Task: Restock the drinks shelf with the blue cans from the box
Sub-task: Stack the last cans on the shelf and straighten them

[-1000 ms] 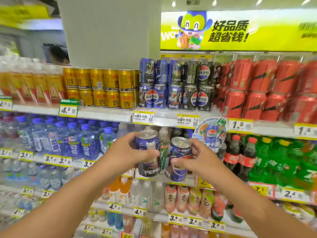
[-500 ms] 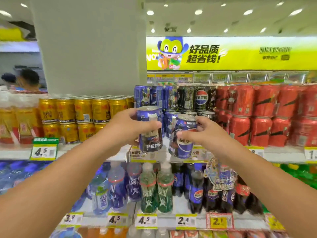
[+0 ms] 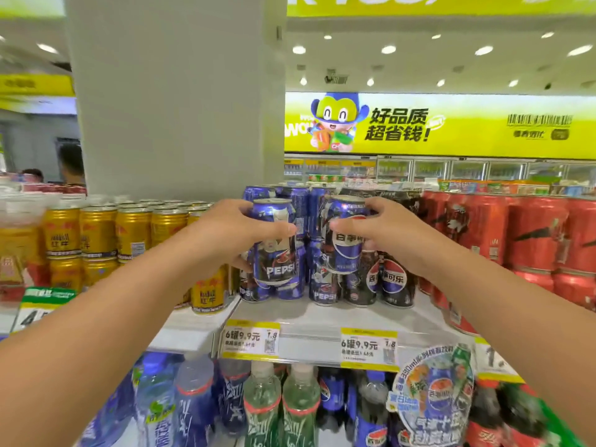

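Left can: a blue can (image 3: 274,243) with a silver top and white "PEPSI" lettering low on its side, upright, held in the air in front of the blue stacked cans (image 3: 290,285) on the shelf.
Left hand: the left hand (image 3: 232,233) wraps round this can from its left side, thumb across the front near the upper half, fingers curled behind.
Right can: a second blue can (image 3: 346,240) with a round red, white and blue logo and Chinese lettering, tilted slightly, its top leaning left, held just beside the first, with a narrow gap between them.
Right hand: the right hand (image 3: 392,233) grips that can from its right, thumb on the front, fingertips over the rim.
Shelf: a white shelf (image 3: 322,317) at chest height, both cans held above its front edge.
Behind the cans: blue cans stacked two high, with black cans (image 3: 392,279) to their right; they fill the spot straight ahead of both held cans.
Left neighbours: gold cans (image 3: 96,233) in rows.
Right neighbours: red cans (image 3: 532,233), also stacked.
Shelf edge: two yellow price tags (image 3: 250,340) reading 9.9 and 1.8.
Below: a row of bottles (image 3: 277,411) in green, blue and dark colours, and a round paper sign (image 3: 435,395) hanging from the rail.
Background: a grey pillar (image 3: 174,98) and a yellow banner (image 3: 483,124) with a cartoon figure.
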{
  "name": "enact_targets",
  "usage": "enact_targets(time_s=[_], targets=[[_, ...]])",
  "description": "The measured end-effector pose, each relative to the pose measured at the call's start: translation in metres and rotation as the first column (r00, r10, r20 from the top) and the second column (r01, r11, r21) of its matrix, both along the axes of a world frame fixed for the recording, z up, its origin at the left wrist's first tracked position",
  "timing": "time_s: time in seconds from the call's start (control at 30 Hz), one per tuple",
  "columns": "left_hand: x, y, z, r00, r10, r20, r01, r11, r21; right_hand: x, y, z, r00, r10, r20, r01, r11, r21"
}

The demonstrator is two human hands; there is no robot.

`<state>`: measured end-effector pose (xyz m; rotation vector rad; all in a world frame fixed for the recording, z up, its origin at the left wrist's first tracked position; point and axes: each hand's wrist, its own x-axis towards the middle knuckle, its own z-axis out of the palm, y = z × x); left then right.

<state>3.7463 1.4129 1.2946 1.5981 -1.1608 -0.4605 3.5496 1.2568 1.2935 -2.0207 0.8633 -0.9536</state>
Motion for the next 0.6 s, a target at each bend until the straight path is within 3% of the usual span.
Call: enact_targets(time_s=[0.17,0.6], targets=[[0.003,-0.008,-0.003,0.999,0.024,0.027,-0.024,0.999,0.030,0.035,-0.014,0.022,0.997,0.079,0.025,-0.079,0.997,0.025],[0.023,-0.009,-0.019,0.999,-0.047,0.017,0.045,0.996,0.082,0.116,-0.039,0.020,0.996,0.015,0.082,-0.021,0.998,0.066]])
